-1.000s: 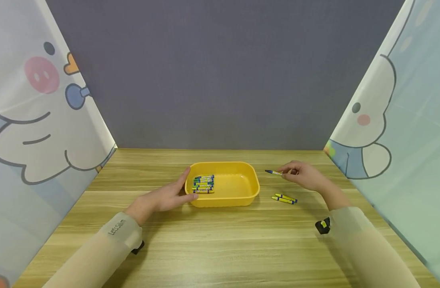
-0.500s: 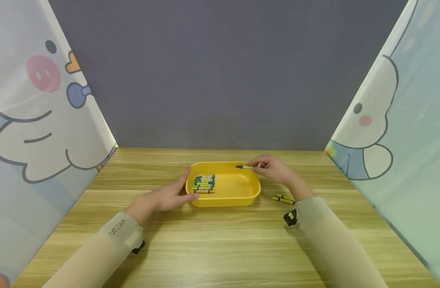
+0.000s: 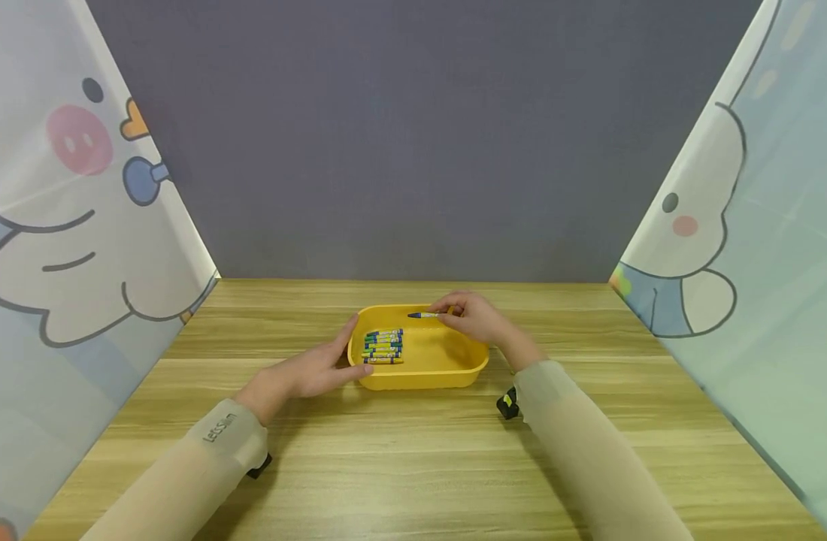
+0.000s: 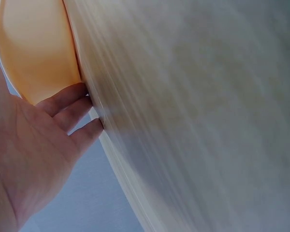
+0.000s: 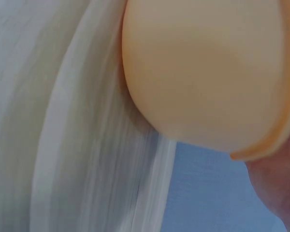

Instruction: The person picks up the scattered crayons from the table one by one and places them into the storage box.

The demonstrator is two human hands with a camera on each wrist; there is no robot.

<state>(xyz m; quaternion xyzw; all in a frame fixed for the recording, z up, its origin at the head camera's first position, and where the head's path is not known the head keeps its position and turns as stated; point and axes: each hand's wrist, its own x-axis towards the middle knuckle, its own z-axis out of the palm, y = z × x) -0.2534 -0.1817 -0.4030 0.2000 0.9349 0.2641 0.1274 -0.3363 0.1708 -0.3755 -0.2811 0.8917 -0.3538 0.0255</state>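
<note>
Row of crayons (image 3: pixel 383 346) already lying side by side in left part of yellow tray (image 3: pixel 471 359), tray at table centre. Right hand (image 3: pixel 473 317) pinches one more crayon (image 3: pixel 425 315) above tray's far side, not yet laid down. Left hand (image 3: pixel 310 370) rests flat against tray's left wall, fingers straight, thumb along rim. No loose crayons visible on table now; right sleeve may hide some. Judgement: mostly done. Wooden table (image 3: pixel 413 466), grey wall behind, cartoon-print curtains on both sides.
</note>
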